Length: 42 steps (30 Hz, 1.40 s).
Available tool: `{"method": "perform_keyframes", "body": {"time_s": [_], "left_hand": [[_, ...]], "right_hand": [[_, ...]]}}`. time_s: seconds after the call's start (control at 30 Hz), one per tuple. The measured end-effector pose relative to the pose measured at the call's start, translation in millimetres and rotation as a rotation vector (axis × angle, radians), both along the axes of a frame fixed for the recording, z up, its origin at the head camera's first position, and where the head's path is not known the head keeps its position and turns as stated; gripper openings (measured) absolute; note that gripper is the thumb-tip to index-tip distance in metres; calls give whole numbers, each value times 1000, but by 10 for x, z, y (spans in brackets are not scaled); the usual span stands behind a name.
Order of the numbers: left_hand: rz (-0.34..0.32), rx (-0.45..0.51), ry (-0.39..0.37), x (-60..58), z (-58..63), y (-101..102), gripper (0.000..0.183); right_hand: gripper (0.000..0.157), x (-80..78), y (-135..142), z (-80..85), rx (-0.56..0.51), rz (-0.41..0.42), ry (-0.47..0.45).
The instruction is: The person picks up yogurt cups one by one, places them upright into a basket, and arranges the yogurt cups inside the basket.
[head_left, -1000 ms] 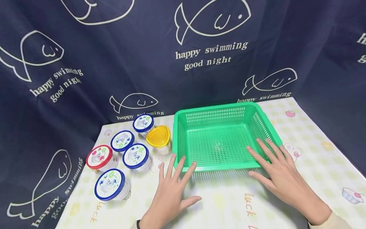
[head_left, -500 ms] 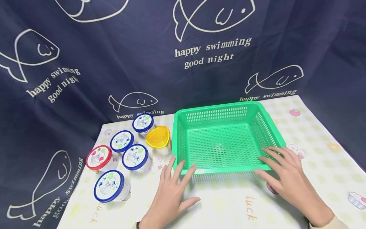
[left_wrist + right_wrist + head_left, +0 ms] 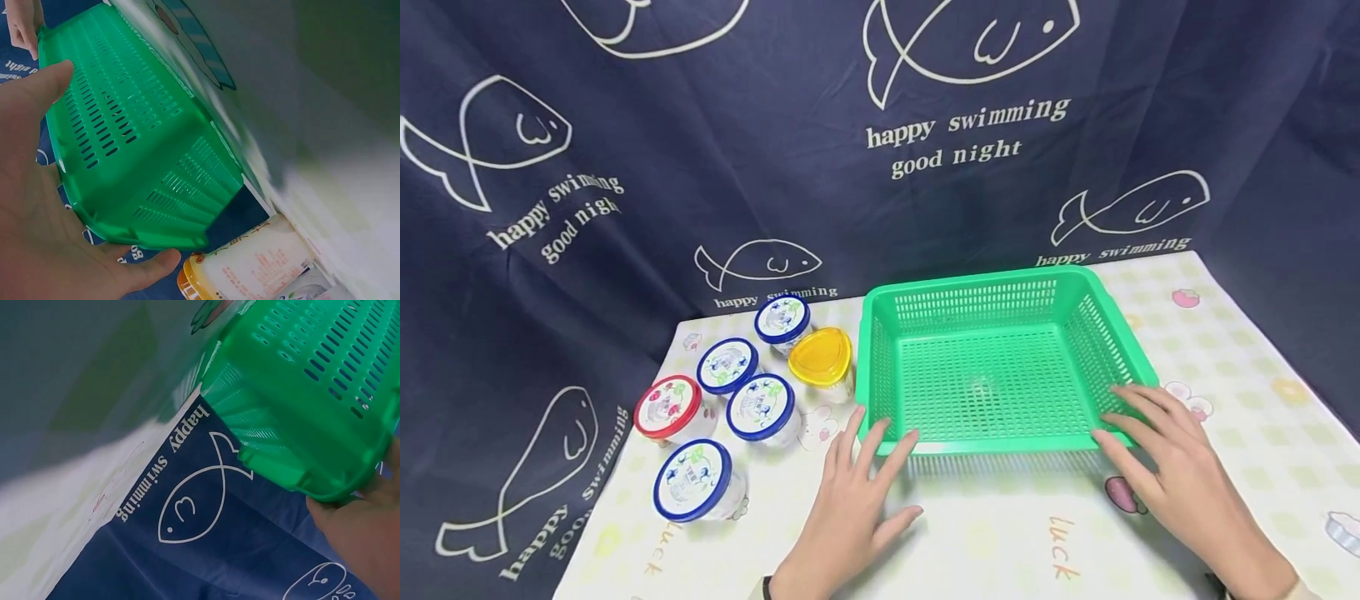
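Observation:
A green plastic basket (image 3: pixel 985 446) with slotted walls stands on the table, with nothing inside. My left hand (image 3: pixel 846 508) is spread at its near left corner, fingertips over the rim and thumb apart. At the near right corner, my right hand (image 3: pixel 1180 475) lays its fingers over the rim, the thumb in front. In the left wrist view, the left thumb (image 3: pixel 53 78) lies against the basket wall (image 3: pixel 125 134). The right wrist view shows part of the right hand (image 3: pixel 365 519) at the basket's rim (image 3: pixel 331 490); its other fingers are mostly hidden.
Left of the basket stand several lidded tubs: a yellow-lidded one (image 3: pixel 822 357), a red-lidded one (image 3: pixel 667 407) and blue-lidded ones, such as the nearest tub (image 3: pixel 692 480). A patterned cloth (image 3: pixel 985 533) covers the table. A dark blue fish-print curtain (image 3: pixel 805 108) hangs behind.
My right hand has shifted right and nearer to me, from inside the basket's right side to its near right corner. The left hand stays at the left corner. The head view has shifted slightly.

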<state>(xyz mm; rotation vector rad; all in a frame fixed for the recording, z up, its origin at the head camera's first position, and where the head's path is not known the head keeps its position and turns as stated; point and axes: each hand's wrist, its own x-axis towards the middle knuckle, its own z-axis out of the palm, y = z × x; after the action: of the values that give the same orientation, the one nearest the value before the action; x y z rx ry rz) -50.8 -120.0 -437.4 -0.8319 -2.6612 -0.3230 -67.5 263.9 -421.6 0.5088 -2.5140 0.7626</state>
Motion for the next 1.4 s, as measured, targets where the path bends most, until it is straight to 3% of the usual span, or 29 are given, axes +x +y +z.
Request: {"method": "perform_keyframes", "body": {"time_s": [0.23,0.37,0.47,0.6,0.73,0.93,1.17,1.4], "left_hand": [[-4,10,8,-10,96,-51,81],[-19,94,10,-95,244,-150,65],[-24,156,24,-221,381,-267,59],[-17,161,68,-447,569,-427,58],[68,118,67,-692,699,-533,65],[201,43,-85,-994,726,-570,83],[211,-38,-210,-1203,714,-580,73],[204,-51,-241,-1260,686,-619,67]], "right_hand": [[39,24,-14,35,6,-68,-46],[46,80,-24,24,11,-116,-88],[47,105,-37,10,24,-124,-91],[47,111,-60,-5,29,-127,-78],[45,106,-53,0,33,-128,-60],[42,141,13,20,42,-123,-93],[45,175,61,18,19,-117,-163],[45,141,56,24,4,-102,-172]]}}
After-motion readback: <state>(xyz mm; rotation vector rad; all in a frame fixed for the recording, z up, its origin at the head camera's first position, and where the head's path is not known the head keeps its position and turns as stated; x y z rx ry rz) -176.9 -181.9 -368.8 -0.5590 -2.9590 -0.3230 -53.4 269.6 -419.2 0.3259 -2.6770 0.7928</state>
